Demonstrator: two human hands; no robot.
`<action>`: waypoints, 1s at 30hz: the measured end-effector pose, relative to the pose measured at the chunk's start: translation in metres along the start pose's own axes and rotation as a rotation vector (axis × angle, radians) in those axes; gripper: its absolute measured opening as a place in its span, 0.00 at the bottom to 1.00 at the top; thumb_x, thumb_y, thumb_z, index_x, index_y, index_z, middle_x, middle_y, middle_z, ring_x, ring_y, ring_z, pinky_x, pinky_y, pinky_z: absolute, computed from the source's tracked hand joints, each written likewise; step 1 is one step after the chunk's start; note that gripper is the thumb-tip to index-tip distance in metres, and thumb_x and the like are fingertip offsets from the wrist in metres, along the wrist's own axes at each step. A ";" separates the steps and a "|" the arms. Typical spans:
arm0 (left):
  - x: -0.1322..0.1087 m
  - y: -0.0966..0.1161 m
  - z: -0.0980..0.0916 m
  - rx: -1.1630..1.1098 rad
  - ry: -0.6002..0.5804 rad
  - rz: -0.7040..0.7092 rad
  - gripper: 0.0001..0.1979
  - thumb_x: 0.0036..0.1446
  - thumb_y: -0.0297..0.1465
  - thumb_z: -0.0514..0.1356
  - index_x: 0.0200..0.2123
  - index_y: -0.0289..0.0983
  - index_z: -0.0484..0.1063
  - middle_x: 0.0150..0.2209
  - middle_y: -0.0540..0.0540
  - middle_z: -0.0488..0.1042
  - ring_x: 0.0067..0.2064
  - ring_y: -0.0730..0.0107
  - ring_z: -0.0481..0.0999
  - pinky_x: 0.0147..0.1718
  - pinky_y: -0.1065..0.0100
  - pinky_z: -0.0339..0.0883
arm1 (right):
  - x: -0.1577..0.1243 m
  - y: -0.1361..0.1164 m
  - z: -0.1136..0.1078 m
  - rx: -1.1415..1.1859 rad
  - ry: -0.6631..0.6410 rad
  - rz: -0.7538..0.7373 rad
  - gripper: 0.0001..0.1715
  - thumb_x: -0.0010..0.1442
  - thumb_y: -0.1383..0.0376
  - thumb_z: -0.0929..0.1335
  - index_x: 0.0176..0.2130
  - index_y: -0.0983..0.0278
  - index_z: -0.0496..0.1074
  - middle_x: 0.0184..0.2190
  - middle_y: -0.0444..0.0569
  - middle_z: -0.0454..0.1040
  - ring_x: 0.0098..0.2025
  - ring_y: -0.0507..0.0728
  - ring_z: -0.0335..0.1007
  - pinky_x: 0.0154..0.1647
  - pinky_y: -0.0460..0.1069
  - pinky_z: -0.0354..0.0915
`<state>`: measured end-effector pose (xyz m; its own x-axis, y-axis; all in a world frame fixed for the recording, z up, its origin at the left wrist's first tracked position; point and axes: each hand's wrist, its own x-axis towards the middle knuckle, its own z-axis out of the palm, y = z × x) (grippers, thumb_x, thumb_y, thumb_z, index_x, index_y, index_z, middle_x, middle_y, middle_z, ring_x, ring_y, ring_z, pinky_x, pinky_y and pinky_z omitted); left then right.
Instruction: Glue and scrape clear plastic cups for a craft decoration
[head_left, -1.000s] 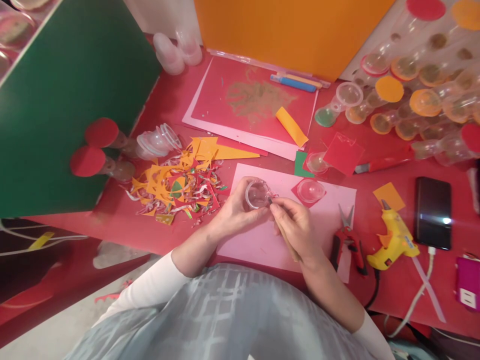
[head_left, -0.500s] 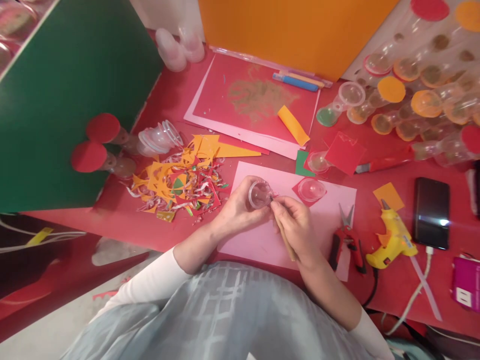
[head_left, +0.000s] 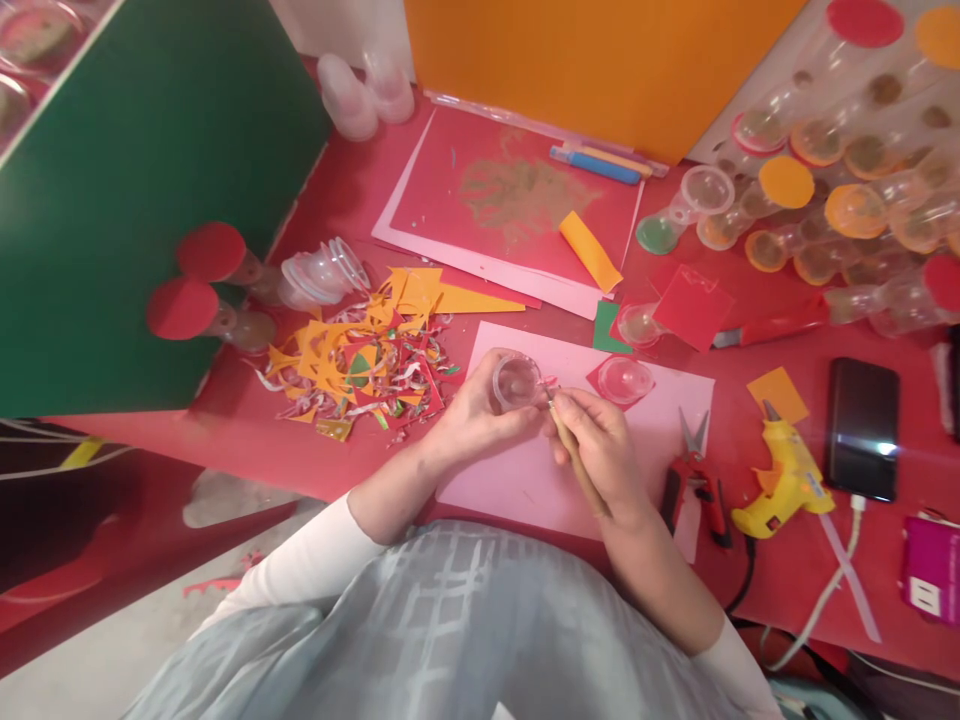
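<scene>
My left hand is closed round a small clear plastic cup, holding it mouth-up over a pink paper sheet. My right hand pinches a thin pencil-like stick whose tip touches the cup's rim. Another clear cup sits on a red paper scrap just right of my hands.
A pile of orange and red paper scraps lies to the left. Red scissors, a yellow glue gun and a black phone lie to the right. Several clear cups with coloured lids fill the far right. A green board stands left.
My hands and the cup have stayed nearly in place; the stick has tilted slightly in my right hand, and the view has shifted a little.
</scene>
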<state>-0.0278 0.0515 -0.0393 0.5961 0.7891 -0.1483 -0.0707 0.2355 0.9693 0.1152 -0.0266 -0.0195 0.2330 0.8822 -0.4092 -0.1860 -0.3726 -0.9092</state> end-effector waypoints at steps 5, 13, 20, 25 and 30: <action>-0.001 0.000 0.002 -0.013 0.027 0.018 0.22 0.50 0.35 0.70 0.43 0.39 0.64 0.41 0.47 0.73 0.42 0.67 0.77 0.43 0.66 0.71 | 0.000 0.004 -0.001 -0.095 0.010 -0.040 0.13 0.61 0.56 0.68 0.34 0.62 0.76 0.20 0.39 0.71 0.15 0.48 0.64 0.16 0.43 0.59; -0.004 0.003 0.005 0.122 0.052 0.041 0.20 0.51 0.33 0.69 0.43 0.39 0.64 0.41 0.46 0.73 0.42 0.68 0.77 0.42 0.68 0.71 | -0.001 -0.002 0.004 -0.193 0.032 -0.056 0.12 0.61 0.57 0.67 0.30 0.61 0.71 0.15 0.35 0.65 0.14 0.48 0.59 0.15 0.44 0.55; -0.003 0.005 0.005 0.215 0.040 0.041 0.18 0.50 0.31 0.66 0.42 0.39 0.63 0.38 0.49 0.72 0.37 0.70 0.76 0.38 0.69 0.71 | -0.003 0.002 0.007 -0.221 0.071 -0.075 0.13 0.63 0.57 0.67 0.30 0.61 0.69 0.14 0.35 0.63 0.13 0.48 0.54 0.15 0.44 0.51; -0.004 0.007 0.007 0.287 0.038 0.048 0.16 0.49 0.32 0.65 0.40 0.39 0.64 0.37 0.49 0.73 0.37 0.68 0.76 0.38 0.68 0.71 | -0.001 0.004 0.006 -0.252 0.094 -0.118 0.13 0.63 0.58 0.66 0.29 0.61 0.69 0.13 0.35 0.62 0.14 0.49 0.57 0.17 0.44 0.54; -0.006 0.007 0.007 0.261 0.005 0.019 0.17 0.48 0.31 0.66 0.41 0.39 0.65 0.38 0.47 0.74 0.39 0.66 0.77 0.41 0.65 0.72 | 0.003 0.001 0.001 -0.229 0.075 -0.115 0.16 0.64 0.57 0.66 0.27 0.60 0.68 0.12 0.35 0.61 0.13 0.49 0.57 0.17 0.45 0.57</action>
<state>-0.0259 0.0446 -0.0306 0.5925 0.7950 -0.1300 0.1277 0.0666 0.9896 0.1149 -0.0241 -0.0210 0.3122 0.9018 -0.2987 0.0649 -0.3339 -0.9404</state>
